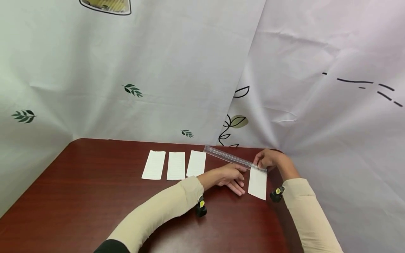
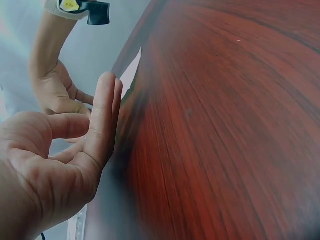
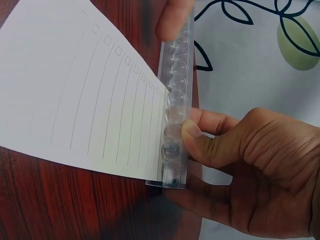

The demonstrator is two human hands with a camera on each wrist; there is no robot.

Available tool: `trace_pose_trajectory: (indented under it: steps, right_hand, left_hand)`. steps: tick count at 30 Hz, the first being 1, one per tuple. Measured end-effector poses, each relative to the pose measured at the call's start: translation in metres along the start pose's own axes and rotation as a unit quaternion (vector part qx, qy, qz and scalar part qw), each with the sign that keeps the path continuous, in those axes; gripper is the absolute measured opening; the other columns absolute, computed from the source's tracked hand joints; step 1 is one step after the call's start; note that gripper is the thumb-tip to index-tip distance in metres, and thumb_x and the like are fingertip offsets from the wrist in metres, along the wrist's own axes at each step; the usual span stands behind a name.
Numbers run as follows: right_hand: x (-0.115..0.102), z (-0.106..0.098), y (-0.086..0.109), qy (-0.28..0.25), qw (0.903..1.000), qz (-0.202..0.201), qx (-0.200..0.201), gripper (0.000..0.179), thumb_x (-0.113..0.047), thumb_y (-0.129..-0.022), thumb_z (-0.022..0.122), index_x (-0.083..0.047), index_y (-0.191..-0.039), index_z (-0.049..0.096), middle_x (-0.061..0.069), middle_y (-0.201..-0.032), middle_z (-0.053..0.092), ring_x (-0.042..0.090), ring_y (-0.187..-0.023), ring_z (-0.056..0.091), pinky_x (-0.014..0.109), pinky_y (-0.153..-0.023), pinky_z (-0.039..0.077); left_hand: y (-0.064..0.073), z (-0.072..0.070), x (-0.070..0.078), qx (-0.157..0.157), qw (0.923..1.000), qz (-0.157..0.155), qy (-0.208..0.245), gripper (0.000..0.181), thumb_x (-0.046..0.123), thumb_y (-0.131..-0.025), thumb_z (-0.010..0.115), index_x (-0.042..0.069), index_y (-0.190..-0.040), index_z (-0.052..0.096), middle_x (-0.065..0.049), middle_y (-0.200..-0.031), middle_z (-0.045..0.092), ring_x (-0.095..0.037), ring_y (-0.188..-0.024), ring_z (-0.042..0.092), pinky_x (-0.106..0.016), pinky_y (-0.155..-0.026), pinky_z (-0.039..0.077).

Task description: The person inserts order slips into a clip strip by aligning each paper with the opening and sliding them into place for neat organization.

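A long clear plastic strip [image 1: 226, 155] with a row of round bumps slants along the table's back right. My right hand [image 1: 268, 159] pinches its near right end; in the right wrist view, the thumb [image 3: 192, 132] presses on the bumps. A ruled white slip of paper [image 1: 257, 184] meets the strip at its upper end, with small printed boxes [image 3: 118, 50] along one side. Beside the strip's middle is my left hand [image 1: 231, 176], several fingers straight. A fingertip [image 3: 172, 22] lies over the strip in the right wrist view. Whether the left thumb grips anything is hidden.
Three more white paper slips [image 1: 153, 165], [image 1: 175, 166], [image 1: 196, 163] lie in a row left of the strip on the reddish-brown table [image 1: 95, 196]. A patterned white cloth [image 1: 177, 70] hangs behind the table and along its right side.
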State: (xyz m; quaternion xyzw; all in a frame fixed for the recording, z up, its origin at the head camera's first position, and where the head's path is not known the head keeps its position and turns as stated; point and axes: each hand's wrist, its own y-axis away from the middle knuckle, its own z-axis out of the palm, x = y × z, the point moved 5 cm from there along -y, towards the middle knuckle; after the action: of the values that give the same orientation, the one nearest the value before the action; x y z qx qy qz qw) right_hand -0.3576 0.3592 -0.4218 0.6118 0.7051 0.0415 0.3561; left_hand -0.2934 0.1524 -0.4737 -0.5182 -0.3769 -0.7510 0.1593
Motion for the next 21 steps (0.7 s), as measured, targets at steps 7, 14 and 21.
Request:
trace_pose_trajectory:
  steps: [7, 14, 21]
  right_hand:
    - [0.001, 0.001, -0.002, 0.007, 0.9999, -0.007, 0.006, 0.020, 0.003, -0.098, 0.068, -0.003, -0.113, 0.078, 0.004, -0.097, 0.071, 0.019, -0.090, 0.064, 0.042, -0.080, 0.066]
    - [0.002, 0.002, -0.003, 0.006, 1.0000, -0.003, 0.006, 0.020, 0.001, -0.096, 0.064, -0.006, -0.109, 0.078, 0.002, -0.096, 0.069, 0.017, -0.086, 0.060, 0.038, -0.076, 0.062]
    - [-0.001, 0.001, -0.005, 0.000, 1.0000, -0.004, -0.006, 0.023, 0.001, -0.092, 0.063, -0.005, -0.109, 0.077, 0.000, -0.095, 0.067, 0.017, -0.086, 0.059, 0.037, -0.076, 0.061]
  left_hand:
    - [0.016, -0.014, -0.001, 0.006, 0.9998, 0.010, -0.014, 0.052, 0.000, -0.110, 0.056, -0.001, -0.162, 0.052, -0.016, -0.090, 0.067, -0.042, -0.088, 0.085, -0.042, -0.071, 0.072]
    - [0.037, -0.037, 0.000, 0.027, 0.9991, 0.017, -0.029, 0.043, 0.004, -0.111, 0.059, -0.004, -0.153, 0.057, -0.018, -0.099, 0.069, -0.028, -0.078, 0.081, -0.041, -0.074, 0.072]
    - [0.054, -0.057, 0.001, 0.052, 0.9975, 0.016, -0.044, 0.039, 0.005, -0.111, 0.060, -0.004, -0.149, 0.060, -0.017, -0.100, 0.070, -0.025, -0.077, 0.080, -0.039, -0.074, 0.072]
